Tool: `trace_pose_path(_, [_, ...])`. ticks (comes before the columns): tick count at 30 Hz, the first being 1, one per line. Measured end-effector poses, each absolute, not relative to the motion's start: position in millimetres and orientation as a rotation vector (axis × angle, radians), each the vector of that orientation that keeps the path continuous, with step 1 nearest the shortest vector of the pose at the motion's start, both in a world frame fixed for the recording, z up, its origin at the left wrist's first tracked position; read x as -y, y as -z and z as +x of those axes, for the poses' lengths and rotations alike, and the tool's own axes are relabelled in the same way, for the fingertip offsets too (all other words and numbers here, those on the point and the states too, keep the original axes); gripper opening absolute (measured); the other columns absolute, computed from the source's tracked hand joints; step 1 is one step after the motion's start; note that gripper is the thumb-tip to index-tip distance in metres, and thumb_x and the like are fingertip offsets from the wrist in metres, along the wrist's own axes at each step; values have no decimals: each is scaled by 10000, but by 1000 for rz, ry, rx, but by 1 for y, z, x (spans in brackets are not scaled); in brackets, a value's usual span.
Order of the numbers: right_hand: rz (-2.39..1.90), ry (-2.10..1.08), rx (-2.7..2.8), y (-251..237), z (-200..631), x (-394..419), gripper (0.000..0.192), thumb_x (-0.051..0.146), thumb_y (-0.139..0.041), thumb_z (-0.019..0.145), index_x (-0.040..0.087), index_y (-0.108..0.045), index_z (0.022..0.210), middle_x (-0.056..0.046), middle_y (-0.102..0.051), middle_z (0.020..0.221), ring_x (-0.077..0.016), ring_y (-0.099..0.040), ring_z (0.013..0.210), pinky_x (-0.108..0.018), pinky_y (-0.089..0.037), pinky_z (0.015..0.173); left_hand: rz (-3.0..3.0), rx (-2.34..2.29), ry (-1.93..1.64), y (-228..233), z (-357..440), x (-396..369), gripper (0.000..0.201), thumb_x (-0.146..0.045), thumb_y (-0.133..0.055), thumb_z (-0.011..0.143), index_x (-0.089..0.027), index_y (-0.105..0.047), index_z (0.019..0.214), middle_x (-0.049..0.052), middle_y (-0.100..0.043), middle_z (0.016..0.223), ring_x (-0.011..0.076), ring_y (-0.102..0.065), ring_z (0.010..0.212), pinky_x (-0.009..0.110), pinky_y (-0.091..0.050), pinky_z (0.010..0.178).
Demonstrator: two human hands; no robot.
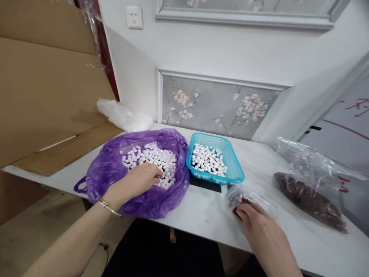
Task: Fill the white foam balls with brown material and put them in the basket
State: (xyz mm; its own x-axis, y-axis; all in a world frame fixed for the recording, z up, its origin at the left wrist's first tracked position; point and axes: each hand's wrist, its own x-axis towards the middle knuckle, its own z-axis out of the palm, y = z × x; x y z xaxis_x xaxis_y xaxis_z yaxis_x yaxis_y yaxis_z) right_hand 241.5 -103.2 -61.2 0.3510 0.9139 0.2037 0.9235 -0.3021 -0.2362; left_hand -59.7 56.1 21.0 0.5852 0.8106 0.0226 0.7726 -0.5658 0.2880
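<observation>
My left hand (144,177) reaches into a purple plastic bag (115,152), its fingers pinched together among many small white balls (155,156). Whatever lies between those fingertips is too small to make out. A metal bangle (106,206) circles my left wrist. On the other side, my right hand (259,221) dips into a small clear plastic bag (266,202) with small dark brown pieces (245,201) in it. Thumb and fingers are closed there, and their tips are partly hidden. Between the two bags stands a blue plastic basket (235,167) holding more white balls (209,158).
A larger clear bag (309,200) of brown pieces lies at the right of the white table (198,219). A dark flat piece (205,184) lies under the basket's front. Cardboard (49,100) and a white plastic bag (127,115) are at the left; a panelled wall (201,54) stands behind.
</observation>
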Motion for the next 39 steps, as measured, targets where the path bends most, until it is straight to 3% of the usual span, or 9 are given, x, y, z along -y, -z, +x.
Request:
trace_pose_path(5, [-2063, 161, 1392, 61, 246, 105, 336, 391, -443, 887, 244, -744, 874, -80, -745, 994, -240, -712, 752, -322, -502, 565, 2582, -1291, -207, -11, -52, -60, 228, -169, -566, 776, -233, -781, 813, 68, -787, 874, 256, -697, 872, 299, -484, 773])
trace_pose_path(10, [-1917, -39, 1104, 56, 247, 101, 336, 422, -488, 791, 191, -728, 838, -88, -747, 694, -242, -709, 580, -338, -536, 587, 2571, -1268, -295, -18, -51, -63, 330, -202, -465, 836, -206, -774, 951, 87, -787, 1014, 264, -704, 942, 330, -484, 871])
trace_pose_path(14, [-1929, -97, 1078, 50, 246, 101, 285, 379, -502, 796, 190, -712, 838, -74, -742, 674, -239, -723, 603, -330, -545, 644, 2473, -1376, -630, -26, -52, -66, 303, -312, -518, 838, -164, -770, 920, 110, -775, 1049, 316, -687, 957, 373, -477, 890])
trace_pose_path(19, [-1881, -144, 1006, 46, 243, 108, 240, 404, -542, 847, 214, -689, 862, -57, -739, 758, -227, -706, 673, -323, -523, 675, 1697, -1178, -1044, -25, -33, -34, 239, -407, -719, 768, -195, -771, 867, 12, -767, 859, 195, -664, 788, 252, -518, 726])
trace_pose_path(22, [-1807, -217, 966, 46, 243, 111, 244, 419, -541, 870, 206, -661, 861, -34, -704, 712, -200, -670, 639, -298, -519, 631, 1225, -861, -912, -19, -9, -2, 239, -398, -806, 707, -167, -762, 751, 1, -692, 672, 94, -573, 577, 158, -482, 537])
trace_pose_path(25, [-1732, -267, 955, 43, 240, 113, 250, 436, -554, 883, 201, -628, 842, -3, -653, 657, -175, -626, 624, -278, -504, 626, 909, -686, -769, -12, 14, 25, 242, -385, -819, 717, -150, -758, 719, 1, -696, 715, 40, -560, 553, 99, -485, 547])
trace_pose_path(31, [-1478, -397, 941, 23, 199, 128, 160, 362, -595, 921, 220, -607, 849, 33, -589, 659, -135, -557, 677, -246, -446, 694, 625, -522, -633, -2, 28, 50, 180, -261, -844, 710, -163, -802, 856, 43, -768, 861, 90, -706, 755, 116, -556, 735])
trace_pose_path(35, [-1185, -485, 993, 9, 156, 134, 89, 245, -563, 948, 246, -619, 880, 40, -570, 703, -107, -540, 631, -215, -453, 622, 574, -487, -625, 0, 24, 53, 145, -195, -840, 713, -176, -798, 851, 17, -760, 788, 84, -711, 717, 108, -557, 700])
trace_pose_path(39, [-1052, -484, 1030, 4, 132, 129, 157, 140, -513, 951, 258, -599, 894, 36, -549, 773, -101, -547, 694, -196, -460, 639, 624, -406, -649, 0, 20, 50, 149, -173, -832, 719, -195, -786, 860, -8, -742, 755, 74, -696, 672, 105, -541, 649])
